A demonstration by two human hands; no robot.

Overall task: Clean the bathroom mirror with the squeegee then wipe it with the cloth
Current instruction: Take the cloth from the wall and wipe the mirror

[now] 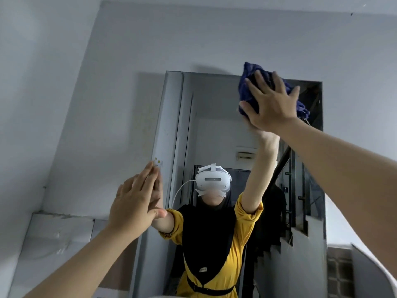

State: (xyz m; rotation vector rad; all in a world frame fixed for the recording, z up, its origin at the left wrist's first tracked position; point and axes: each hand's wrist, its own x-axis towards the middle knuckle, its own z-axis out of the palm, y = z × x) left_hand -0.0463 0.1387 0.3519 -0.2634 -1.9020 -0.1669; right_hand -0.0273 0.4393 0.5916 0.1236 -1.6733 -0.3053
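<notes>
Overhead, a tall rectangular frameless wall mirror hangs on a pale grey painted wall, seen from below by a person reaching up with both bare arms. Their right hand lies flat, fingers spread, pressing a crumpled dark blue cloth against the glass near the mirror's top edge, towards its right corner; part of the cloth pokes above the top edge onto the wall. The hand is not clenched around the cloth, only pinning it with the open palm. Their left hand is empty, fingers straight and together, its fingertips resting at the mirror's left edge, lower down, well apart from the right hand. No squeegee is visible, so the work appears to be at the wiping stage.

Several things could go wrong from here. Because the cloth is held only by palm pressure, easing off during a stroke could let it slide free and drop. A loose tail of fabric hangs below the hand at the right and may drag unevenly, leaving streaks. The bare left fingertips on the glass are likely to leave smudges on a surface being cleaned. Reaching this high with the arm fully stretched may also weaken the pressure, so the top corners could be missed
</notes>
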